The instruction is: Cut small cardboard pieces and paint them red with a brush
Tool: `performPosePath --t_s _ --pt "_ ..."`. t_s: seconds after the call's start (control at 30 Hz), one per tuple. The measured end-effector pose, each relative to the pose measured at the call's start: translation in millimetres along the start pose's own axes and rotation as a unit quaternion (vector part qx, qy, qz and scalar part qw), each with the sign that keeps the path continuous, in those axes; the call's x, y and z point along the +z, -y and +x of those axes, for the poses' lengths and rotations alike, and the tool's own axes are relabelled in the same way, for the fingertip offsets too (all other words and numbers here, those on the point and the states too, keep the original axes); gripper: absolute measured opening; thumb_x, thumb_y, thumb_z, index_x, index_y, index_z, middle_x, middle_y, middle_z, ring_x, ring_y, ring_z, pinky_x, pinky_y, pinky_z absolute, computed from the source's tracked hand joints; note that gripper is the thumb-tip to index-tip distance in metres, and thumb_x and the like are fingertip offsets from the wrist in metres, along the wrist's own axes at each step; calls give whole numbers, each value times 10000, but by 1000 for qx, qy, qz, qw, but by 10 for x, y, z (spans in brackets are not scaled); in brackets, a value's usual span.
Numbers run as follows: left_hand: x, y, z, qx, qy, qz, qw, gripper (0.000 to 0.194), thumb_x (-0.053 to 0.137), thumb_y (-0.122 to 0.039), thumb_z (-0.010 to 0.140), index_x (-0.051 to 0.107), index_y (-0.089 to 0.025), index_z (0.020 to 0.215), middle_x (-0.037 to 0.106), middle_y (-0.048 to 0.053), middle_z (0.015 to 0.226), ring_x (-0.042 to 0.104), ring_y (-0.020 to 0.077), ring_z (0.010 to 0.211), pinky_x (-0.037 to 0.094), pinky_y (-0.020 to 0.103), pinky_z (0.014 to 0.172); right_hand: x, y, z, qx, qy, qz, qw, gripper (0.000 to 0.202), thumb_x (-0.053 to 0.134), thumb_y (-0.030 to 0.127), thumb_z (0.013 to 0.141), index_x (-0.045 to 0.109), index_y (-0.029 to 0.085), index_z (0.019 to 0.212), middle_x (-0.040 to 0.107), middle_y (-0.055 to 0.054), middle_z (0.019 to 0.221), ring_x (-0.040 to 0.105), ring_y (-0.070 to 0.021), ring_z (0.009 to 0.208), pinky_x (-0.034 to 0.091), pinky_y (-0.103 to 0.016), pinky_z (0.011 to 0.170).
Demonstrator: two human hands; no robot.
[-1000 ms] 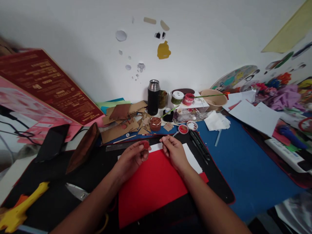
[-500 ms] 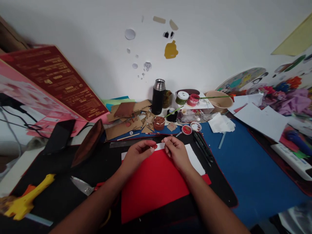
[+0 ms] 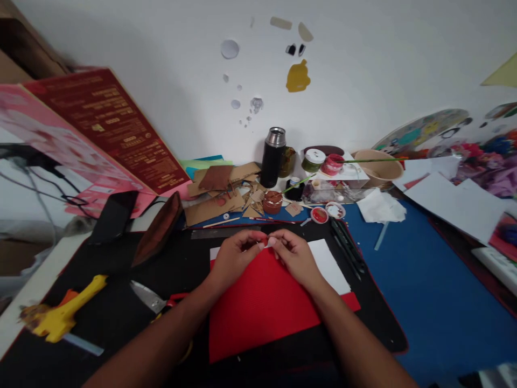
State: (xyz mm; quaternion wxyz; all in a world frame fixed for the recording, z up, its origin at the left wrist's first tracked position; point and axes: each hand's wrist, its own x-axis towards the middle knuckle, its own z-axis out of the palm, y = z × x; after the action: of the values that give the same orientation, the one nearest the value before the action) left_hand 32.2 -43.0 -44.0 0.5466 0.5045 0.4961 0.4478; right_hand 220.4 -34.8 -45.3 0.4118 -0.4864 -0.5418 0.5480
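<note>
My left hand (image 3: 238, 256) is pinched closed on a small red piece (image 3: 264, 238), probably paper, mostly covered by the fingertips. Facing it, my right hand (image 3: 294, 253) is closed too, thumb against forefinger, with its tips right beside the red piece. What those right fingers grip is hidden, though a whitish bit shows between the hands. Both hands are above the far edge of a large red sheet (image 3: 258, 318). Under that sheet, white paper (image 3: 329, 267) sticks out on the right. Scissors (image 3: 151, 298) with red handles lie left of the sheet, partly behind my left forearm.
A black flask (image 3: 271, 161), paint jars (image 3: 273, 202) and cardboard scraps (image 3: 214, 207) stand along the wall. Black pens (image 3: 346, 248) lie right of the white paper. At left are a brown pouch (image 3: 157, 231), a phone (image 3: 113, 218) and a yellow glue gun (image 3: 67, 312).
My hands have come together, so the gap between their fingertips has nearly closed. The whole view has shifted, and things now appear farther right.
</note>
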Motion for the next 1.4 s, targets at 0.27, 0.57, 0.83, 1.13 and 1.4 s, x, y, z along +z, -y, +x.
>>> performPosePath --t_s 0.27,0.57,0.83,1.13,1.4 --pt "35 24 -18 29 26 7 999 183 755 -313 875 767 -213 1027 796 55 971 725 205 895 557 345 831 -10 14 -10 -6 6 -31 999 394 723 611 908 712 220 864 597 11 622 467 -148 515 339 -263 463" --pt "30 58 -17 48 15 78 996 175 706 -268 899 734 -204 1059 746 46 928 670 184 808 512 311 749 -15 -7 -8 -5 18 -46 999 431 717 642 905 709 214 851 558 22 590 451 -148 507 334 -264 468" --pt "-14 -9 -43 201 29 290 935 155 654 -213 937 748 -237 1058 749 85 1002 667 257 973 511 394 901 1 20 -21 -9 24 -39 999 398 728 609 902 690 228 793 563 23 593 442 -154 515 323 -269 477" --pt "-224 -147 88 146 -25 297 943 136 682 -229 915 788 -243 1000 787 61 946 696 239 850 502 338 790 -6 -106 1 -23 28 -47 998 283 660 492 971 735 220 953 621 17 645 520 -159 566 364 -269 529" --pt "-666 -161 461 107 -61 429 895 78 742 -235 851 807 -224 892 793 88 897 691 301 908 479 383 836 4 -80 -22 -35 34 -89 995 251 628 445 985 743 226 941 644 15 677 567 -167 613 397 -275 598"
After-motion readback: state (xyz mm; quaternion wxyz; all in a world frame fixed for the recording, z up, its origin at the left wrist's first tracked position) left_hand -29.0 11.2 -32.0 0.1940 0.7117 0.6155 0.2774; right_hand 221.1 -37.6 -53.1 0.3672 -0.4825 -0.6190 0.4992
